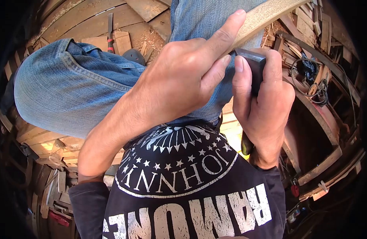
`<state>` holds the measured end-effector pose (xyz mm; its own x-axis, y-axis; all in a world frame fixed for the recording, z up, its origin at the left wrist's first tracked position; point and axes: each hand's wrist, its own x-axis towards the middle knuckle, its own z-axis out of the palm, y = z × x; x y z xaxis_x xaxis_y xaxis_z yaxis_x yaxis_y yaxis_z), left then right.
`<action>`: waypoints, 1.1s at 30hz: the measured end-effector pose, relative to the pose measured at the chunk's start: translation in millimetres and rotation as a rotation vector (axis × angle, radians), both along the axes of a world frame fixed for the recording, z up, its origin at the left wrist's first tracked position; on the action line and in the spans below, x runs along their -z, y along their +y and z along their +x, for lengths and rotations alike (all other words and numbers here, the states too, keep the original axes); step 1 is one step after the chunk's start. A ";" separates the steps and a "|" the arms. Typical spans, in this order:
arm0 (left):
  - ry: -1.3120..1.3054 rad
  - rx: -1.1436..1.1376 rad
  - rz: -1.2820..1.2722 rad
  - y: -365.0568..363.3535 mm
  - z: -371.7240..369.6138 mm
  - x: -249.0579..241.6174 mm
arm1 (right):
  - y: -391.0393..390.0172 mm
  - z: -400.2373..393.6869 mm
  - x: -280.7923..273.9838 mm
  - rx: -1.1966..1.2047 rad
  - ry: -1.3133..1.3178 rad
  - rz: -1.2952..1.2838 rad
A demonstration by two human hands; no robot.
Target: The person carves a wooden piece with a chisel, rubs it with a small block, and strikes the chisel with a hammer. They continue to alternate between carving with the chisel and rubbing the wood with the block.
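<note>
My right hand (267, 101) is closed round a dark, wide metal blade, apparently a chisel (253, 67). Its thumb lies on the flat face, and the index finger wraps the far side. A black and yellow-green handle end (245, 145) shows beside that wrist. My left hand (183, 73) is at the near end of a pale wooden strip (267, 18), with the index finger along it and the thumb close to the blade's corner. Its other fingers are hidden beneath; it seems to grip the strip. The strip extends to the upper right over my jeans leg (199, 24).
On the plank floor lies a red-handled tool with a long metal blade (110, 34), near a small wood block (122, 42). Wood scraps (306, 24), a cable (320, 91) and a curved wooden frame (324, 119) crowd the right side. Shavings are scattered around.
</note>
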<state>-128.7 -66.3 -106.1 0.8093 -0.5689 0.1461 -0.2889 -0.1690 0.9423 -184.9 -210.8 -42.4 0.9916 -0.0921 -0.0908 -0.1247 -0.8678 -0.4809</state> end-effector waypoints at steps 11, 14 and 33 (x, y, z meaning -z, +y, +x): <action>0.007 -0.001 0.014 -0.2 1.5 -2.3 | -4.8 6.5 -1.2 0.009 -0.051 -0.034; 0.014 -0.002 0.019 -0.4 1.2 -1.9 | -3.3 7.0 -2.5 0.031 -0.022 -0.013; 0.019 -0.017 0.038 -2.2 0.3 -1.4 | 0.4 8.7 -5.3 0.040 0.018 -0.012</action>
<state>-128.4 -68.5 -104.6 0.8215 -0.5596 0.1095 -0.2679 -0.2092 0.9404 -176.2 -210.4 -37.1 0.9854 -0.1326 -0.1067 -0.1674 -0.8679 -0.4677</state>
